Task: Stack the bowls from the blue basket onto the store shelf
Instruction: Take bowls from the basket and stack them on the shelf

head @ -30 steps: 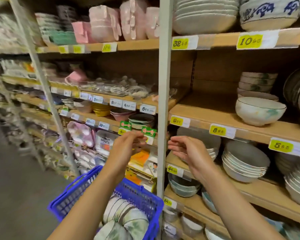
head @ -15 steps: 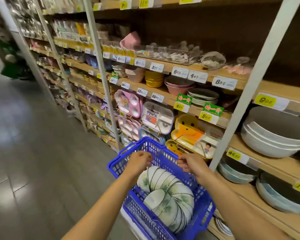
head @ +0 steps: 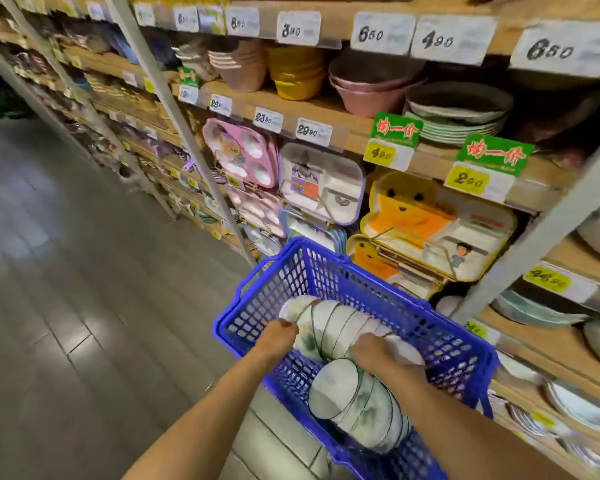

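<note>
The bowls (head: 333, 323) are lying on their sides in a nested row inside the basket (head: 447, 344), white with a faint green pattern. A second row (head: 357, 407) of the same kind is lying nearer the camera in the same basket. The left hand (head: 279, 336) is curling against the left end of the far row, fingers clasping the end bowl. The right hand (head: 374, 351) is reaching down over the right end of that row, its fingers bending round the bowls there, the tips hidden. Both forearms are stretching in from the bottom edge.

The basket is blue plastic mesh and is sitting low, just beside the shelf (head: 433, 161). Behind it, divided trays are hanging or leaning on the shelf front: a pink one (head: 241, 152), a white and lilac one (head: 321, 183) and an orange one (head: 409, 216). On the board above, yellow bowls (head: 297, 76), pink bowls (head: 368, 88) and plates (head: 458, 123) are standing in stacks. Price tags (head: 383, 32) are running along the shelf edges. A grey floor (head: 66, 271) is stretching away to the left.
</note>
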### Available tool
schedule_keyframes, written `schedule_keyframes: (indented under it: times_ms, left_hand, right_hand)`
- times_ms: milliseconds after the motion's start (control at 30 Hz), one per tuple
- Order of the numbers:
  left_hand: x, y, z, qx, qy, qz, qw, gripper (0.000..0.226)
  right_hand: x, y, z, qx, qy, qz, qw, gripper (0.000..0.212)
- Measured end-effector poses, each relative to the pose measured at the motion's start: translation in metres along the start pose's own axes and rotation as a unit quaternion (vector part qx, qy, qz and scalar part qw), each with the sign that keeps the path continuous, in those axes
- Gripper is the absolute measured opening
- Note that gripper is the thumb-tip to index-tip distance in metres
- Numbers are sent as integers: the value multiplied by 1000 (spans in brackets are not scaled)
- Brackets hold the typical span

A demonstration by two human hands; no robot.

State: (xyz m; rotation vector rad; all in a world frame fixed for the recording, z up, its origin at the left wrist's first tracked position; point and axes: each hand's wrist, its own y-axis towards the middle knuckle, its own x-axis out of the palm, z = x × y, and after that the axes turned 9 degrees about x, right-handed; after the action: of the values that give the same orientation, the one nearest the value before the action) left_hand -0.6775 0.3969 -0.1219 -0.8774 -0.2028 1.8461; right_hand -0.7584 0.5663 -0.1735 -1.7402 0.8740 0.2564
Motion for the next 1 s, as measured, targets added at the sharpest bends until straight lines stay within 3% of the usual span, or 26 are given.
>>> schedule_keyframes:
  times_ms: [100,267,433,567,700,1000]
  left_hand:
    - [16,23,-17,-39,60,-52,996,16]
    - [51,58,-54,-73,109,-133,982,32]
    - [85,75,-84,-71,176,-295,937,41]
    - [102,78,-90,-65,207,-306,927,13]
    - [101,81,-90,-26,279,-307,910,32]
    - [66,79,-48,54,274,-337,899,31]
  right_hand:
    - [13,10,1,-5,-95,-9,995,35]
    - [34,26,2,-44,-230,20,972,30]
    - [51,49,-9,-57,-299,37,952,38]
    - [60,56,-10,-81,-353,37,932,37]
    - [61,55,-8,-74,-372,37,925,36]
    - [16,43,-26,-88,-341,49,935,39]
